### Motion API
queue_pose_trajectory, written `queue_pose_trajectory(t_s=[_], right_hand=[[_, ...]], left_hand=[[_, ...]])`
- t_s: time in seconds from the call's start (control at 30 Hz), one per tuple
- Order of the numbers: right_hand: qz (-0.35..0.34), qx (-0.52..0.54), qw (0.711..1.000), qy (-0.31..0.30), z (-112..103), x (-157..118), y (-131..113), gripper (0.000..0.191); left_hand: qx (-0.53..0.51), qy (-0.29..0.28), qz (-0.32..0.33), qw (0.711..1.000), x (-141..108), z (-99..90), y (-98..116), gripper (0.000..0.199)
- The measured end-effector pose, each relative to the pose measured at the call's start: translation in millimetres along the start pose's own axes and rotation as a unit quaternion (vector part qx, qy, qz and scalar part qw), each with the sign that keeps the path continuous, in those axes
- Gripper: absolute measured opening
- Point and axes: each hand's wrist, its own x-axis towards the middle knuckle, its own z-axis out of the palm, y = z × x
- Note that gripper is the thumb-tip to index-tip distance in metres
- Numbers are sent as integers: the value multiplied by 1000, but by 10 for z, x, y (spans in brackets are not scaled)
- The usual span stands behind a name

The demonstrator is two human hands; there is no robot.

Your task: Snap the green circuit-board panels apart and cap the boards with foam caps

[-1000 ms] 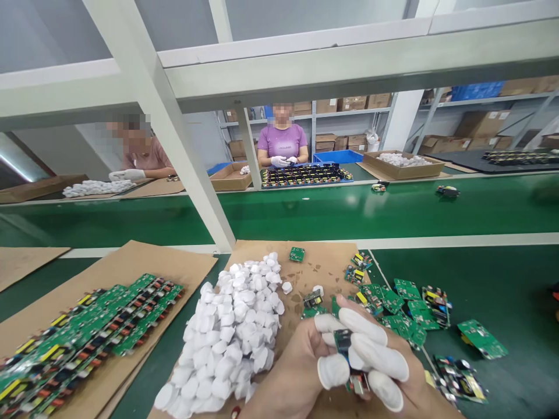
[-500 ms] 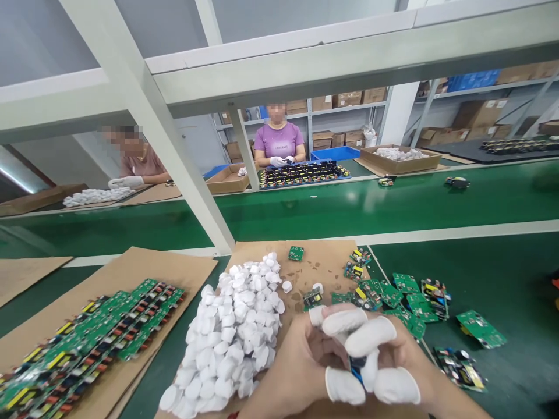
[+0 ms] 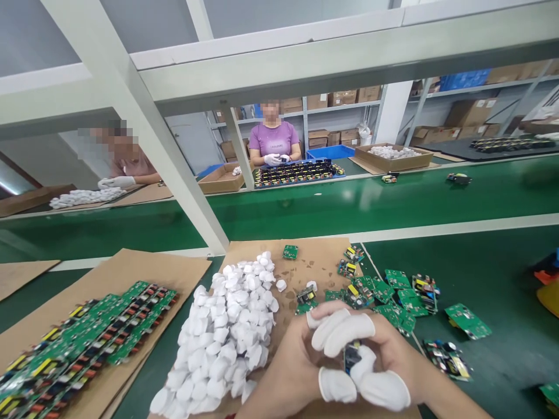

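My left hand (image 3: 308, 358) and my right hand (image 3: 391, 364), both with white finger cots, meet at the lower middle. Their fingers are closed around a small circuit board (image 3: 350, 356), of which a dark and blue part shows between the fingertips; the rest is hidden by the fingers. Left of my hands lies a large heap of white caps or cots (image 3: 231, 326) on brown cardboard (image 3: 321, 247). Just beyond and right of my hands, loose green circuit boards (image 3: 395, 317) lie scattered, some with yellow and black components facing up.
Rows of circuit boards (image 3: 100, 331) lie on cardboard at left. A green conveyor belt (image 3: 279, 212) crosses ahead, with two boards on it. A slanted white post (image 3: 152, 134) rises at left. Across the belt sit two people, one in a purple shirt (image 3: 275, 139), near cardboard trays.
My view has shifted slightly right. The fingers have moved a little around the circuit board, and more of its dark side shows between them. Both hands keep hold.
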Motion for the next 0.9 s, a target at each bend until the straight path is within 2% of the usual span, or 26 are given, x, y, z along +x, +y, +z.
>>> queue_pose_trajectory(t_s=[0.17, 0.27, 0.37, 0.43, 0.57, 0.63, 0.77, 0.9], right_hand=[[-12, 1, 1000, 3, 27, 21, 21, 18], [1, 33, 999, 5, -10, -5, 55, 31], [46, 74, 996, 4, -67, -21, 66, 47], [62, 63, 996, -19, -92, -12, 50, 43], [45, 50, 995, -69, -85, 32, 12, 34], [38, 84, 993, -69, -67, 42, 17, 35], [25, 124, 991, -51, -52, 31, 55, 39], [24, 108, 992, -60, -67, 39, 61, 40]], left_hand=[[51, 11, -1, 999, 26, 19, 37, 44], [35, 22, 7, 999, 21, -1, -16, 48], [0, 17, -5, 1000, 9, -1, -60, 51], [-12, 1, -12, 1000, 4, 13, -57, 50], [-9, -28, -16, 999, 0, 33, -10, 53], [-4, -45, -31, 999, -9, 25, -1, 55], [12, -41, -46, 998, -34, 7, -11, 67], [1, -52, -59, 997, -28, 20, 8, 56]])
